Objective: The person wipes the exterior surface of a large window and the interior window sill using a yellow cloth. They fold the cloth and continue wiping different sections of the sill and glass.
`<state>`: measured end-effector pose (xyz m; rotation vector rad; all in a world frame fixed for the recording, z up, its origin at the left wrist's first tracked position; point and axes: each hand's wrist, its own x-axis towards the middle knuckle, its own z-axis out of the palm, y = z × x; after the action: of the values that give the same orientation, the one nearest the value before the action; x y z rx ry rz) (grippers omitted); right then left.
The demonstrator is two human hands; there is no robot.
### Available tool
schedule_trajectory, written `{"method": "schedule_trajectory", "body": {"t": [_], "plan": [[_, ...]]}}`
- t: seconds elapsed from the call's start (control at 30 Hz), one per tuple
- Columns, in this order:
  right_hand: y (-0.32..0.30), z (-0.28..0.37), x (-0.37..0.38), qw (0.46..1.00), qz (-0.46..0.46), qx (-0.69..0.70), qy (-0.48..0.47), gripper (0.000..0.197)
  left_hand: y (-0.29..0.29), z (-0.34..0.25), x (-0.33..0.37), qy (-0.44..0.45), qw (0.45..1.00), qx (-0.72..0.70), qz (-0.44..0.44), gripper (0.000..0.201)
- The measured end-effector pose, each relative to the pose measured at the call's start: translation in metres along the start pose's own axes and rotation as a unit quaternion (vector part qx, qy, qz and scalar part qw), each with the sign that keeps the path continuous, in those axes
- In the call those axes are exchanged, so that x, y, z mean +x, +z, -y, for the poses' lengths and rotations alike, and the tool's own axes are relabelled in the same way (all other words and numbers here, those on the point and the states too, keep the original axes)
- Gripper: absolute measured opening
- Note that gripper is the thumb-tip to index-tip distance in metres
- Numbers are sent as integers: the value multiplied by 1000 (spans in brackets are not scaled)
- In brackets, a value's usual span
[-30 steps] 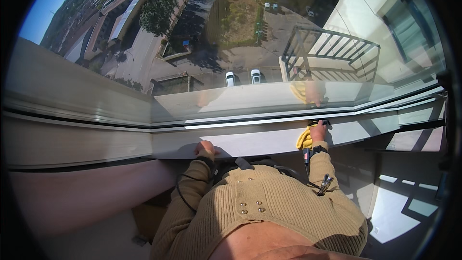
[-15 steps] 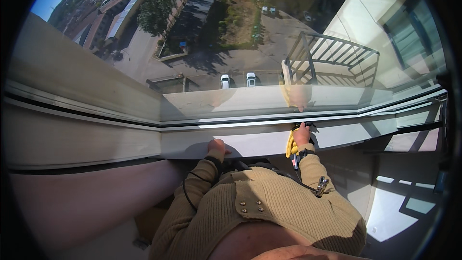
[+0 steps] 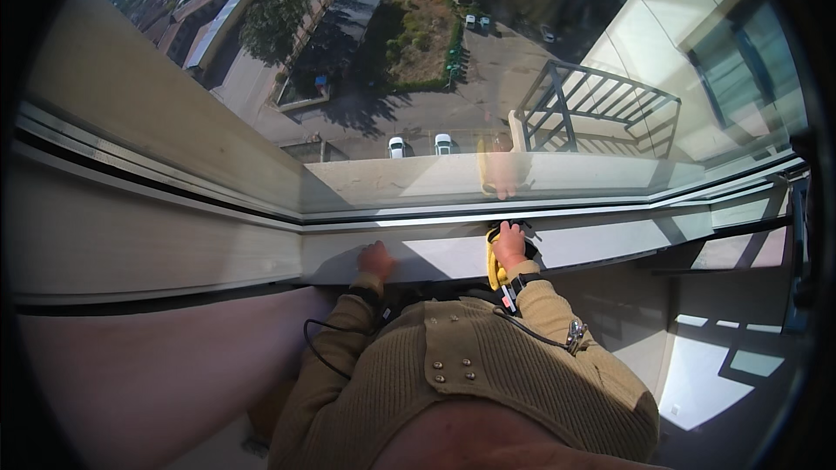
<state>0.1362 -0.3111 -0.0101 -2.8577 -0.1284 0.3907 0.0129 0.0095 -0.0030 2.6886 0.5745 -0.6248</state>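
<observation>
My right hand [image 3: 509, 245] is closed on a yellow-and-black object [image 3: 496, 266] whose exact kind I cannot make out. It presses down on the white window sill [image 3: 435, 256], close to the glass. Part of the object is hidden under my fingers, and its yellow side hangs toward me. Left of it, my left hand [image 3: 376, 259] leans on the sill with its fingers curled in and nothing visible in them. Dark bands circle both wrists, and a black cable [image 3: 315, 348] loops beside my left sleeve.
The window pane [image 3: 401, 183] rises beyond the sill and mirrors my right hand. Its frame [image 3: 488, 212] runs along the sill's far edge. Outside, far below, are parked white cars [image 3: 442, 144]; a metal railing [image 3: 601, 104] stands at the right. A wall [image 3: 165, 348] is at the near left.
My right hand has slid left along the sill with the yellow-and-black object. My left hand has shifted slightly left and farther onto the sill. The view has tilted a little.
</observation>
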Motion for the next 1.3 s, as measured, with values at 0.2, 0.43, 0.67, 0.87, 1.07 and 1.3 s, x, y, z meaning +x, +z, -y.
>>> {"method": "schedule_trajectory", "body": {"t": [0.2,0.43,0.67,0.87,1.07,1.3], "plan": [[-7,-16,-10,994,-40,102,-24,43,-25,48,-11,-150,982,31,-108,93],[-2,-66,19,979,-76,146,121,41,-27,47,-13,-180,984,0,-3,119],[-21,-102,40,954,-47,165,245,34,-27,41,-5,-210,977,30,16,127],[-33,-99,39,962,-19,161,220,33,-21,47,0,-206,978,35,26,129],[-32,-100,33,974,-38,133,179,32,-13,52,8,-182,977,99,47,130],[-23,-99,36,976,-45,108,186,37,-18,50,5,-183,978,91,36,127]]}}
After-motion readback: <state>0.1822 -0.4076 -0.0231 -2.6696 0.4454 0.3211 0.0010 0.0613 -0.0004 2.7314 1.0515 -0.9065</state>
